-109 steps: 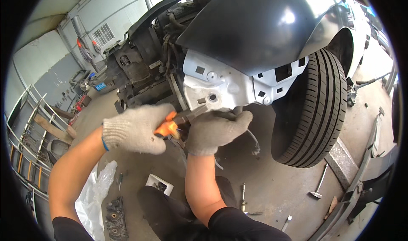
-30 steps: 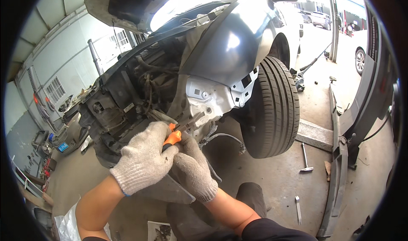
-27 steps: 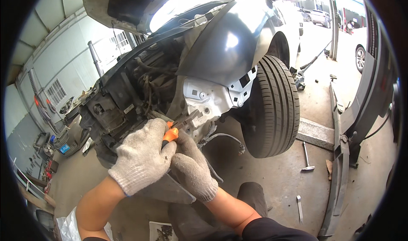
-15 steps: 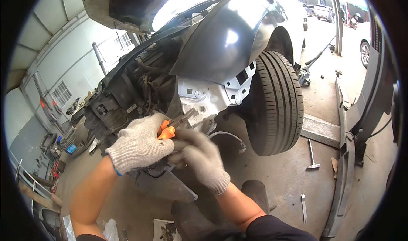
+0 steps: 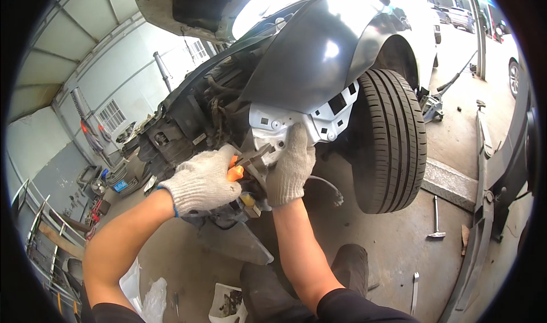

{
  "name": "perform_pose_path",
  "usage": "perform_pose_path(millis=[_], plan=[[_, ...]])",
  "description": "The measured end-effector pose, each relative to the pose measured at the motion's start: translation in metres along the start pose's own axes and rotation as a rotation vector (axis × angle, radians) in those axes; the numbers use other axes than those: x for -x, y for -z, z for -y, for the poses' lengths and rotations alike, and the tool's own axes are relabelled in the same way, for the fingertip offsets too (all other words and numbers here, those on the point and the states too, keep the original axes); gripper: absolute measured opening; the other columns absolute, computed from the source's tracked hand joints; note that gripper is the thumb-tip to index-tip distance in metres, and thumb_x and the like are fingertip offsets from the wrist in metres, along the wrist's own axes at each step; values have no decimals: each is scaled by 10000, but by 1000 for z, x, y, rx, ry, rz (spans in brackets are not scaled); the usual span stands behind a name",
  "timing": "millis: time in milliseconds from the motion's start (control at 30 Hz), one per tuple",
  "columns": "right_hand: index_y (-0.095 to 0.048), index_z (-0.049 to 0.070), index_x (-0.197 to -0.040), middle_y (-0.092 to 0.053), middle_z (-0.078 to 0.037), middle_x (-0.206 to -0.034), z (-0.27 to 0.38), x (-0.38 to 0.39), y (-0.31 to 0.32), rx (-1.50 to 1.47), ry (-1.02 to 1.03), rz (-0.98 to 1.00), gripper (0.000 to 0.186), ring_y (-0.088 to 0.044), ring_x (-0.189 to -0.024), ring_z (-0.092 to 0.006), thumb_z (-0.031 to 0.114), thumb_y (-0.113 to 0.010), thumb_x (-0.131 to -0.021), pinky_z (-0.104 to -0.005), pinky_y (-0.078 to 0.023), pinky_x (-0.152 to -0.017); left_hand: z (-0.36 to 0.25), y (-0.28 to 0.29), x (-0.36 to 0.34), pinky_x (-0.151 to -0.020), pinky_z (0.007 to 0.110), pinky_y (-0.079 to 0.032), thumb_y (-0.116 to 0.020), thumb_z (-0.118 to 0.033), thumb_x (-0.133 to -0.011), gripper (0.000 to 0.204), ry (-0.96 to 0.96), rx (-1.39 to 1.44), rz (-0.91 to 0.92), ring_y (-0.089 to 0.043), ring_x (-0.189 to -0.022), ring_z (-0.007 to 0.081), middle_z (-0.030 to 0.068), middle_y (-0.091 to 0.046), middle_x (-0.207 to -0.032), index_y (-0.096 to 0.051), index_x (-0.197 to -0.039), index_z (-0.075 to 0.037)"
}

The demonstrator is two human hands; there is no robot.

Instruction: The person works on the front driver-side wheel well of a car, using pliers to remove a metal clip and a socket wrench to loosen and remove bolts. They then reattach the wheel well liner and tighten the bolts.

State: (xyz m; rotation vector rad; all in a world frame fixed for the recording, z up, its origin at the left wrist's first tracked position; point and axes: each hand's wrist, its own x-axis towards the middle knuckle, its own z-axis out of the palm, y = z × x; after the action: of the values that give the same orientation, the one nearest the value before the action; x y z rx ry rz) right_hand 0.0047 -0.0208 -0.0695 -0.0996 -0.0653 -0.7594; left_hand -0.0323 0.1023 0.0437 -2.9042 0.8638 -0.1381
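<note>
My left hand [image 5: 202,180], in a pale knitted glove, is closed around a tool with orange handles [image 5: 235,172]. The tool's working end is hard to make out beside dark brackets at the car's stripped front corner. My right hand [image 5: 292,172], gloved too, grips the lower part of a white metal bracket [image 5: 268,134] below the dark front fender [image 5: 310,49]. One digit lies up against the bracket's face; the other fingers are mostly hidden. A dark plastic panel [image 5: 236,243] hangs below my hands.
The front tyre [image 5: 393,146] stands right of the bracket. A hammer [image 5: 436,223] and a flat metal tool [image 5: 415,291] lie on the floor, near a lift post [image 5: 515,158]. A white tray [image 5: 219,309] and plastic bags [image 5: 154,300] lie low down.
My right hand has moved from beside the orange-handled tool up and right onto the white bracket. My left hand keeps the tool. The view has shifted left, so the car appears farther right.
</note>
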Motion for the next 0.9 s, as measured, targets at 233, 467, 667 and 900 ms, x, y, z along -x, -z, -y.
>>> perform_pose_path(millis=[233,467,667,900], plan=[[-643,-4,-1193,-692,-75,-1070,-9,-10,9,94,79,-3,301,-673,-907,-173,238,-613,-1017,-335,-553,-801,-8,-5,3,-851,554,-495,-583,-242,-893,345,20,-41,-47,-638,-985,480,282,-670,-1005,-537,-1121,13],[-628,-2,-1201,-685,-76,-1066,-8,-15,9,82,94,-36,323,-668,-889,-173,255,-634,-1006,-331,-551,-789,-15,-9,1,-868,540,-509,-612,-228,-880,363,64,-98,-85,-645,-1006,467,275,-673,-1048,-546,-1137,20],[-654,-31,-1128,-673,-47,-1003,-15,-15,10,72,69,-17,385,-627,-867,-143,332,-655,-998,-307,-502,-786,-16,-14,4,-836,540,-524,-614,-228,-886,351,96,-144,-128,-659,-963,458,263,-676,-1007,-532,-1135,5],[-668,-28,-1153,-691,-73,-1064,-26,-15,-1,193,49,-88,383,-627,-925,-160,326,-645,-1006,-316,-506,-790,4,-12,-4,-823,548,-509,-599,-192,-866,324,69,-88,-131,-648,-932,481,294,-663,-953,-533,-1087,35]])
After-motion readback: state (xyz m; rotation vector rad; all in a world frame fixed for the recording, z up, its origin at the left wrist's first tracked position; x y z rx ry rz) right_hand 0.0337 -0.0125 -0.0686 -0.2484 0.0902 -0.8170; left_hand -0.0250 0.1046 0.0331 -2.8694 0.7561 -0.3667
